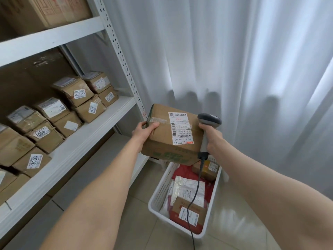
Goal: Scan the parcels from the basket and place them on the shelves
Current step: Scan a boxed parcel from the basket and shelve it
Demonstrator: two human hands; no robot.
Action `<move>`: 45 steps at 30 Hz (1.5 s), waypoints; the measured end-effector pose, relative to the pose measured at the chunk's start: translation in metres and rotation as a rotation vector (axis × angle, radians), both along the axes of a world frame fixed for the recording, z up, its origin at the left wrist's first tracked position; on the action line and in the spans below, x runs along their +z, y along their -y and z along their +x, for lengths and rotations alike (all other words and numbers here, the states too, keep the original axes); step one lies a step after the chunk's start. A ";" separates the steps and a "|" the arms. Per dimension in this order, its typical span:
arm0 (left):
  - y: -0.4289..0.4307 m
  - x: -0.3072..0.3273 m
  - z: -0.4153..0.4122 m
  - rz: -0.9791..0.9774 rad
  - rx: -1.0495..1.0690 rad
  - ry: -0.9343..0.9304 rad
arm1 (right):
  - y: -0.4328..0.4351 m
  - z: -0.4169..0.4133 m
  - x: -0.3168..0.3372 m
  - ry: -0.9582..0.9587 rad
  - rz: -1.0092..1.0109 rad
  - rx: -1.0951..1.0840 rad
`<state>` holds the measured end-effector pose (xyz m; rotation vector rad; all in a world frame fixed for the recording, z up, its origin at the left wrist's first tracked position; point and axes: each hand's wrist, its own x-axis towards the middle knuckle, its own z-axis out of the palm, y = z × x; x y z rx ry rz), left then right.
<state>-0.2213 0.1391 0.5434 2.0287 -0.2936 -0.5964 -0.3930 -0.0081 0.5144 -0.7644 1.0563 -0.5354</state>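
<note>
Cardboard is filling much of the middle shelf (86, 139) on the left, where rows of labelled parcels (54, 120) are already sitting, so a fair share of the job is looking done. The left hand (144, 130) is gripping the left edge of a brown box (173, 141), thumb on top and fingers curled round the side, holding it in the air above the far end of the white basket (158, 192) with its label (181, 128) facing up. The right hand (212, 138) is wrapping round the handle of a grey scanner (210, 120), which is standing upright just beside the box's right edge; whether this box is scanned yet I cannot tell. Waiting in the basket are a small brown box (207, 169), a white bag (189, 190), a red bag (182, 173) and a flat cardboard parcel (189, 212), so several more rounds are remaining.
</note>
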 end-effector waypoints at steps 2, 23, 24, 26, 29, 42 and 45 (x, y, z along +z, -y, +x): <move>-0.001 0.005 -0.003 -0.037 -0.032 -0.029 | -0.001 -0.001 0.002 -0.007 -0.020 0.022; -0.070 -0.010 -0.036 -0.407 0.424 -0.058 | -0.060 -0.021 0.025 -0.084 -0.384 0.579; -0.075 -0.011 -0.036 -0.410 0.432 -0.063 | -0.065 -0.020 0.028 -0.084 -0.390 0.603; -0.085 -0.012 -0.032 -0.416 0.445 -0.075 | -0.074 -0.016 0.032 -0.085 -0.396 0.650; -0.099 -0.012 -0.025 -0.421 0.448 -0.108 | -0.087 -0.011 0.038 -0.091 -0.417 0.701; -0.153 -0.005 0.007 -0.436 0.421 -0.199 | -0.122 -0.006 0.064 -0.131 -0.499 0.739; -0.160 -0.002 0.007 -0.450 0.416 -0.211 | -0.130 -0.005 0.066 -0.168 -0.516 0.757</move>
